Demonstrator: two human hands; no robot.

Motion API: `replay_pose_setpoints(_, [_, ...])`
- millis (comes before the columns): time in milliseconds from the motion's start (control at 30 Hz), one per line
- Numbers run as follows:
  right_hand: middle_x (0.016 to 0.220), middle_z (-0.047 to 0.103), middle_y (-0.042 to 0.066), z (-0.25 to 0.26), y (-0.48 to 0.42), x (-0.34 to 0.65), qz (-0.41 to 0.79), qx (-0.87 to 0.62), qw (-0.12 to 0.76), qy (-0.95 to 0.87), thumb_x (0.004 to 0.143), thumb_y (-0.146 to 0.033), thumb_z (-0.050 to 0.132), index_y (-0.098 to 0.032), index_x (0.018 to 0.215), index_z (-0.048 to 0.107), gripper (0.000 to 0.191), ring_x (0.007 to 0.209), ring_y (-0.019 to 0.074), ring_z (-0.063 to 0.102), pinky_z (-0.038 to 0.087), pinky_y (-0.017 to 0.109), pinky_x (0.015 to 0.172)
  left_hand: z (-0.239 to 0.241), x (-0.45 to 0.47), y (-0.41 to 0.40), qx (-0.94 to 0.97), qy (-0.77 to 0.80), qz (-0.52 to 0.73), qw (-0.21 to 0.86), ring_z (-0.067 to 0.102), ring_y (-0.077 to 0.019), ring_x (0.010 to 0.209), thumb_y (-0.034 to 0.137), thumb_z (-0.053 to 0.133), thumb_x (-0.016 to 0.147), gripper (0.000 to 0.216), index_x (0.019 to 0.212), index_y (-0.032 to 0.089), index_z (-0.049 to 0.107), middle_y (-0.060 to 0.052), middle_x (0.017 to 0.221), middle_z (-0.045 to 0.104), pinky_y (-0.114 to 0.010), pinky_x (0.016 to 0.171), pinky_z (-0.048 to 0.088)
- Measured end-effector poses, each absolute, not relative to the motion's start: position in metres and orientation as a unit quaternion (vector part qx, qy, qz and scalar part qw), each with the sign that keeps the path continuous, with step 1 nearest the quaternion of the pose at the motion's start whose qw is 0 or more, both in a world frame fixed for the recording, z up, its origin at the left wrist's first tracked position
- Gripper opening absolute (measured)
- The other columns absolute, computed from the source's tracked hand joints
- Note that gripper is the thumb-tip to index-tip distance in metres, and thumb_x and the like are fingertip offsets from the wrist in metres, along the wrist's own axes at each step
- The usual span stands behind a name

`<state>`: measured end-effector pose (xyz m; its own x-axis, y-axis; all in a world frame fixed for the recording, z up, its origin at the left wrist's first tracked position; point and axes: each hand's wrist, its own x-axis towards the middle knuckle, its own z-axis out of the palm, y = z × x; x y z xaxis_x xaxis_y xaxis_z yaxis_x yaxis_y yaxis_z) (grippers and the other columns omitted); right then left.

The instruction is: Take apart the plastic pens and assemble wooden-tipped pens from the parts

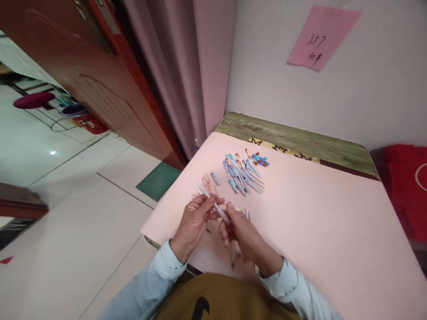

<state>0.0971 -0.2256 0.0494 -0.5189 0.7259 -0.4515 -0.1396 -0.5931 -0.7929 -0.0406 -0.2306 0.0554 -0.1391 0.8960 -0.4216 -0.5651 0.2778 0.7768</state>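
Both of my hands hold one slim whitish pen [213,202] over the near edge of the pink table sheet [316,231]. My left hand [195,220] pinches the pen's middle between thumb and fingers. My right hand [238,231] is closed around its lower end. The pen's tip points up and left, beyond my left fingers. A pile of several blue and grey pens [242,175] lies further back on the sheet, with a small heap of blue and brown caps [260,160] beside it. A few pale pen parts [207,182] lie just beyond my left hand.
More pen parts [245,214] peek out behind my right hand. The table stands against a white wall bearing a pink note [322,35]. A curtain [187,66] and a brown door [100,75] are to the left, a red cloth [405,186] to the right.
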Motion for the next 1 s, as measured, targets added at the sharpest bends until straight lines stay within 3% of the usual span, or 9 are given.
replay_pose_setpoints(67, [0.048, 0.048, -0.005, 0.046, -0.224, 0.096, 0.81, -0.411, 0.26, -0.327, 0.083, -0.072, 0.049, -0.014, 0.082, 0.065, 0.061, 0.038, 0.0071, 0.039, 0.031, 0.021, 0.041, 0.055, -0.042, -0.23, 0.169, 0.488, 0.579, 0.631, 0.057, -0.01, 0.052, 0.032, 0.081, 0.069, 0.028, 0.085, 0.014, 0.067, -0.009, 0.088, 0.074, -0.028, 0.058, 0.051])
replay_pose_setpoints(167, [0.061, 0.055, -0.005, 0.045, -0.222, 0.093, 0.765, -0.424, 0.339, -0.347, 0.065, -0.056, 0.079, -0.016, 0.08, 0.061, 0.046, 0.05, 0.0069, 0.046, 0.038, 0.019, 0.049, 0.054, -0.041, -0.229, 0.169, 0.487, 0.614, 0.598, 0.064, -0.0139, 0.069, 0.029, 0.081, 0.07, 0.025, 0.085, 0.013, 0.068, -0.008, 0.086, 0.074, -0.028, 0.071, 0.053])
replay_pose_setpoints(233, [0.072, 0.06, -0.004, 0.046, -0.221, 0.091, 0.738, -0.44, 0.364, -0.36, 0.057, -0.05, 0.086, -0.019, 0.085, 0.058, 0.05, 0.058, 0.0085, 0.052, 0.04, 0.019, 0.052, 0.054, -0.04, -0.229, 0.166, 0.489, 0.627, 0.583, 0.067, -0.0163, 0.08, 0.027, 0.081, 0.07, 0.025, 0.087, 0.013, 0.068, -0.008, 0.086, 0.074, -0.028, 0.078, 0.052])
replay_pose_setpoints(400, [0.052, 0.053, -0.002, 0.043, -0.221, 0.089, 0.784, -0.456, 0.27, -0.324, 0.081, -0.074, 0.049, -0.014, 0.074, 0.062, 0.062, 0.042, 0.0077, 0.042, 0.031, 0.021, 0.043, 0.06, -0.038, -0.231, 0.18, 0.487, 0.592, 0.616, 0.062, -0.0142, 0.057, 0.034, 0.077, 0.073, 0.026, 0.088, 0.014, 0.068, -0.006, 0.079, 0.072, -0.034, 0.067, 0.055])
replay_pose_setpoints(567, [0.071, 0.06, -0.003, 0.041, -0.221, 0.089, 0.747, -0.44, 0.38, -0.323, 0.059, -0.05, 0.085, -0.018, 0.085, 0.059, 0.049, 0.057, 0.0081, 0.051, 0.04, 0.02, 0.053, 0.059, -0.041, -0.23, 0.17, 0.503, 0.649, 0.545, 0.068, -0.0176, 0.085, 0.029, 0.08, 0.07, 0.025, 0.087, 0.014, 0.07, -0.007, 0.086, 0.073, -0.027, 0.079, 0.052])
replay_pose_setpoints(633, [0.073, 0.062, -0.002, 0.042, -0.22, 0.09, 0.763, -0.441, 0.356, -0.31, 0.063, -0.056, 0.081, -0.019, 0.089, 0.059, 0.05, 0.055, 0.0081, 0.052, 0.04, 0.019, 0.051, 0.06, -0.041, -0.23, 0.171, 0.498, 0.645, 0.554, 0.067, -0.0164, 0.082, 0.028, 0.08, 0.071, 0.024, 0.087, 0.014, 0.069, -0.007, 0.086, 0.074, -0.027, 0.08, 0.051])
replay_pose_setpoints(767, [0.048, 0.049, -0.004, 0.043, -0.22, 0.088, 0.799, -0.441, 0.284, -0.294, 0.079, -0.071, 0.056, -0.013, 0.072, 0.062, 0.059, 0.038, 0.0056, 0.036, 0.024, 0.02, 0.039, 0.063, -0.039, -0.232, 0.179, 0.477, 0.611, 0.606, 0.061, -0.0109, 0.058, 0.03, 0.076, 0.076, 0.023, 0.089, 0.014, 0.067, -0.007, 0.091, 0.073, -0.031, 0.071, 0.054])
replay_pose_setpoints(900, [0.059, 0.053, -0.006, 0.045, -0.221, 0.087, 0.772, -0.421, 0.368, -0.303, 0.061, -0.049, 0.084, -0.017, 0.075, 0.056, 0.044, 0.05, 0.0062, 0.046, 0.036, 0.018, 0.046, 0.064, -0.042, -0.23, 0.164, 0.495, 0.647, 0.557, 0.067, -0.0162, 0.081, 0.028, 0.081, 0.07, 0.025, 0.087, 0.013, 0.069, -0.007, 0.086, 0.073, -0.028, 0.081, 0.052])
replay_pose_setpoints(1000, [0.067, 0.058, -0.006, 0.045, -0.221, 0.088, 0.78, -0.423, 0.358, -0.29, 0.059, -0.049, 0.085, -0.021, 0.088, 0.056, 0.05, 0.053, 0.0078, 0.052, 0.04, 0.018, 0.047, 0.064, -0.045, -0.228, 0.157, 0.494, 0.655, 0.549, 0.067, -0.0171, 0.086, 0.028, 0.082, 0.068, 0.027, 0.087, 0.013, 0.07, -0.006, 0.084, 0.072, -0.028, 0.083, 0.051])
